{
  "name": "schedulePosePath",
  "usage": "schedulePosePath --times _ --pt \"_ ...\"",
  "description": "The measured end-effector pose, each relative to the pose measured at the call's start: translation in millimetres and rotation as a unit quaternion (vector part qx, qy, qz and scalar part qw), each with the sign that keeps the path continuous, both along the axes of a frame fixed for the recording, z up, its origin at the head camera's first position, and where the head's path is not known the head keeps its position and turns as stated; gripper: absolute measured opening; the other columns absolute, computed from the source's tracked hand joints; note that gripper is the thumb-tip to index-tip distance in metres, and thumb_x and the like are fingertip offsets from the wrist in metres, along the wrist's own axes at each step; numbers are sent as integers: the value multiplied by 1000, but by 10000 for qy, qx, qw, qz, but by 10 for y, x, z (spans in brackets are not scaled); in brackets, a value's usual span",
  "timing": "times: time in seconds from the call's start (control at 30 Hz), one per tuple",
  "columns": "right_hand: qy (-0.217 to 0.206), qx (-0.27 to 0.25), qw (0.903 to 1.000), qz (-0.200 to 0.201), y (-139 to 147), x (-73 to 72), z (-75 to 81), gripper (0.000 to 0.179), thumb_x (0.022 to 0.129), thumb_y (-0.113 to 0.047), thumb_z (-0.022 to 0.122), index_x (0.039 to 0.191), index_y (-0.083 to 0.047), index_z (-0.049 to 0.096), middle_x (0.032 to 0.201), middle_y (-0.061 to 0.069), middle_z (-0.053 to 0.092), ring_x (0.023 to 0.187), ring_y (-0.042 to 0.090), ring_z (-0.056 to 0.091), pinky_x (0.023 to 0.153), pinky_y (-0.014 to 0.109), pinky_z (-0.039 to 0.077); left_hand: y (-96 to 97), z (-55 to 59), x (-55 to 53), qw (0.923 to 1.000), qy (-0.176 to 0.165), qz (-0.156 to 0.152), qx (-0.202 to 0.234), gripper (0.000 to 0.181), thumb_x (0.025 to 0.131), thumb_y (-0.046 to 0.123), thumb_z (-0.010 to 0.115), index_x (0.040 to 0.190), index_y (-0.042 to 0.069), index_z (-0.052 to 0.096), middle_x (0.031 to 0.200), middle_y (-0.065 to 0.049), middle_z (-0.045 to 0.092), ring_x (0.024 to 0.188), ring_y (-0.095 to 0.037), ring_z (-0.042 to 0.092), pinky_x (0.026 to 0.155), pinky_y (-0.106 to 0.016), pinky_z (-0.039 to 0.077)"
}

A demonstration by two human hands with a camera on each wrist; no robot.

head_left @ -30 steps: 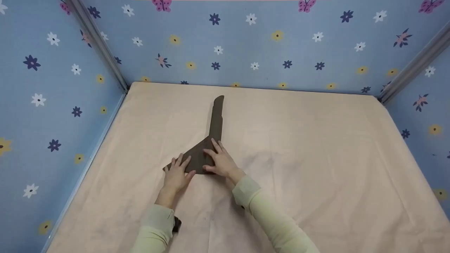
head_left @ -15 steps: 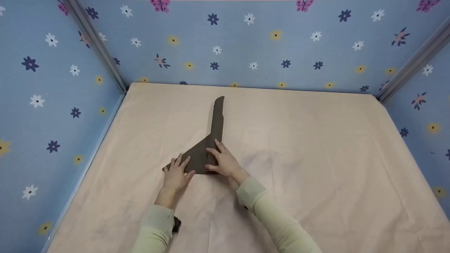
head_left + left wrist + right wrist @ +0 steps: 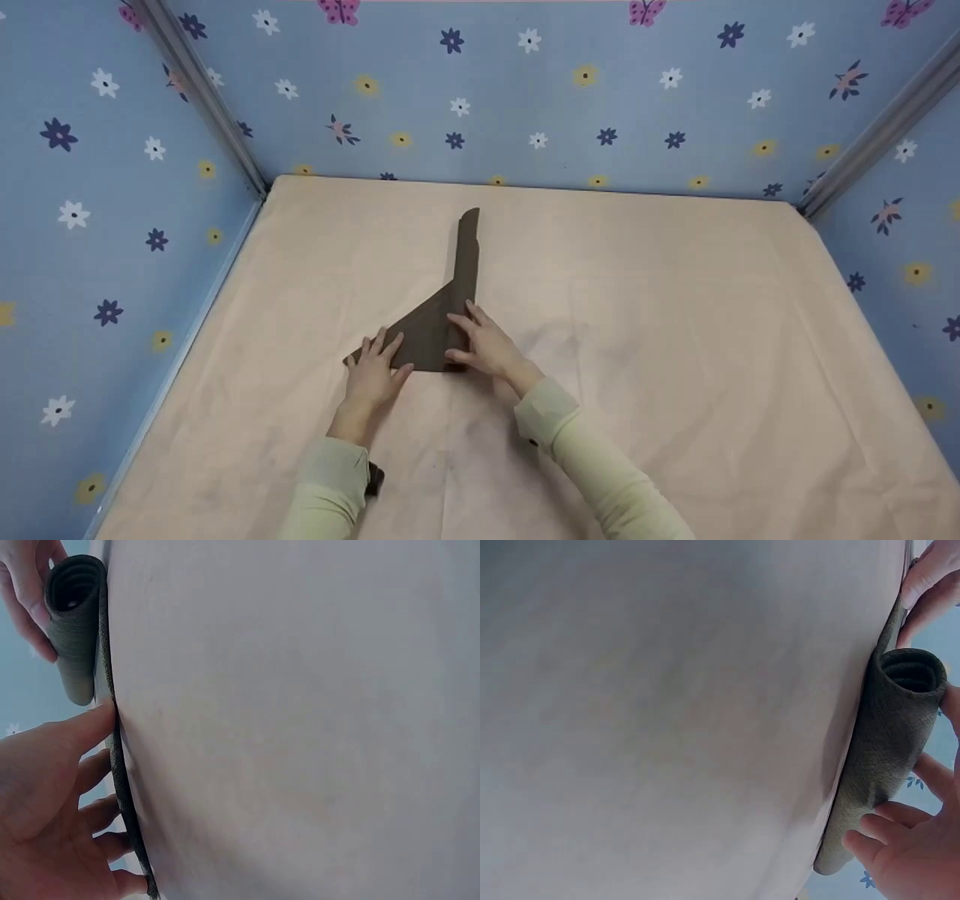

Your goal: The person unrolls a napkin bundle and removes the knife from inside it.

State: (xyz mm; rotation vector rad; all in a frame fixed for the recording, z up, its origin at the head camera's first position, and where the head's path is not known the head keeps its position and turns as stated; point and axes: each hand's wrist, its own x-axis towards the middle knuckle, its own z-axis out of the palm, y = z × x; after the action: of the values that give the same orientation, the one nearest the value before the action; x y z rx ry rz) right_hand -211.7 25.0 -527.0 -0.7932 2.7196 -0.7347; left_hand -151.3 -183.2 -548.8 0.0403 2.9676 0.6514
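Observation:
A dark grey-brown, felt-like mat [image 3: 424, 341] lies partly flat on the table, its flat part tapering to a corner at the left. Its right side is still a long roll [image 3: 900, 712], with layers showing at the near end. My left hand [image 3: 373, 379] rests on the flat corner, fingers spread on top and thumb at the near edge. Over the roll lies my right hand [image 3: 491, 349]; in the right wrist view its spread fingertips [image 3: 896, 814] touch the roll's upper side. The roll reaches away from me past both hands.
A pale peach cloth [image 3: 675, 337] with creases covers the table. Blue flowered panels [image 3: 525, 90] stand behind it and at both sides, with grey metal posts [image 3: 202, 90] at the corners. A small black device [image 3: 374, 480] sits at my left wrist.
My right hand and the roll have shifted slightly right, and the flat part of the mat has widened. The left hand has stayed on the corner.

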Motion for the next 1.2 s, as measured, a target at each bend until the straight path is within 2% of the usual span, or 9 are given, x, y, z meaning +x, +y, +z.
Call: schedulePosePath --times 0.33,0.6,1.0,1.2 --pt "-292 -97 9995 2 123 2 19 65 84 -41 57 138 -16 32 144 18 18 128 31 26 99 38 32 5 -7 6 10000 -12 29 59 58 88 36 52 137 10 35 144 -19 18 127 -46 14 93 -68 12" --pt "-508 -309 9982 54 220 -2 25 65 85 -38 57 139 -15 30 144 16 18 129 29 23 100 38 31 9 -16 -1 10000 29 41 24 58 88 36 53 137 10 36 143 -19 20 126 -47 15 93 -68 13" --pt "-331 -452 9982 203 359 3 -18 64 86 -38 56 138 -11 30 141 19 26 128 32 24 100 44 28 15 -9 -9 9998 -33 6 -201 59 88 38 52 136 9 36 143 -21 20 126 -48 16 92 -68 14" --pt "-399 -391 9983 157 408 8 -26 65 85 -36 57 139 -13 28 142 15 25 129 31 24 101 42 29 19 -21 -14 9997 -19 45 -245 59 88 39 52 136 9 36 142 -20 21 126 -47 17 92 -68 16"
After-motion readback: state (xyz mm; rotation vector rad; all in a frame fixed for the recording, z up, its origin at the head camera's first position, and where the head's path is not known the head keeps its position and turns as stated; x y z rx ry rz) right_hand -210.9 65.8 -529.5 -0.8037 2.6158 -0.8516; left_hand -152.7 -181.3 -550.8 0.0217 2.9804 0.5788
